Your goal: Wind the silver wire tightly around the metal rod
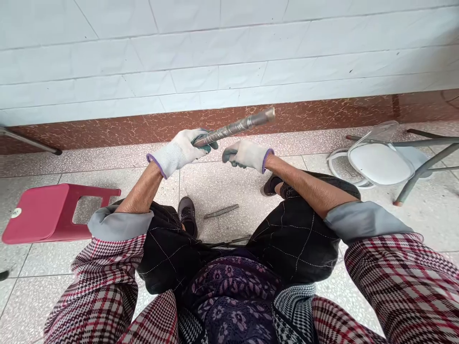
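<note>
Both my hands wear white gloves with grey-green palms. My left hand (181,149) is closed around the lower end of a metal rod wound with wire coils (236,127), which points up and to the right toward the wall. My right hand (245,154) is just below the rod's middle, fingers curled in a loose fist, apart from the rod. Whether it pinches a thin wire is too small to tell. On the floor between my feet lies a short wound wire coil (221,211).
A red plastic stool (46,212) stands at the left. At the right, a white round-seated stool (380,162) lies tipped beside grey metal legs (423,167). A white tiled wall with a brown skirting (322,112) runs close ahead. Thin dark rods (229,241) lie by my lap.
</note>
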Tool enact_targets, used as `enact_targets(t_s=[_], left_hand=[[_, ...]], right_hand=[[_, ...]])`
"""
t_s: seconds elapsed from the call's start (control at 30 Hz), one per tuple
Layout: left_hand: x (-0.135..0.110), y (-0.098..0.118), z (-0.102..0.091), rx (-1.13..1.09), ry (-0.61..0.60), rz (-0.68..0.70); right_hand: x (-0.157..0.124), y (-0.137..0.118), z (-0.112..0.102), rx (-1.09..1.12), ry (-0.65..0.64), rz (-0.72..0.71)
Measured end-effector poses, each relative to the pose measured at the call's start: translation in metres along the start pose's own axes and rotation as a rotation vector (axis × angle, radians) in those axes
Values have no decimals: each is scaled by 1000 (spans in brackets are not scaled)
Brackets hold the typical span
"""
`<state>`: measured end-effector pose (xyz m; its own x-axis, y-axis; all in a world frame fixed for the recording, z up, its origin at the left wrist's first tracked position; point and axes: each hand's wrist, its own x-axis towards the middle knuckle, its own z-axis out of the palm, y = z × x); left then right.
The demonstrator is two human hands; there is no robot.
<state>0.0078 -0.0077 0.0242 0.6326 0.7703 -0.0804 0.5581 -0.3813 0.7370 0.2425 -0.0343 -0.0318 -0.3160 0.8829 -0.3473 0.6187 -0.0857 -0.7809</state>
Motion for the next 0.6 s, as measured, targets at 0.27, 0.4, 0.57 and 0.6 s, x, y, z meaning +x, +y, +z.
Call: enact_targets(t_s=[0.27, 0.4, 0.57, 0.6], left_hand=[[5, -4, 9, 56, -77, -25], [16, -14, 4, 667, -95, -127], [18, -8, 3, 728, -169, -107], [17, -7, 1, 669, -175, -105]], right_hand=[[-12, -4, -23, -163, -6, -16], [-29, 8, -73, -39, 512, -96], [-43, -10, -56, -146, 130, -171], [-44, -14, -48, -190, 23, -96]])
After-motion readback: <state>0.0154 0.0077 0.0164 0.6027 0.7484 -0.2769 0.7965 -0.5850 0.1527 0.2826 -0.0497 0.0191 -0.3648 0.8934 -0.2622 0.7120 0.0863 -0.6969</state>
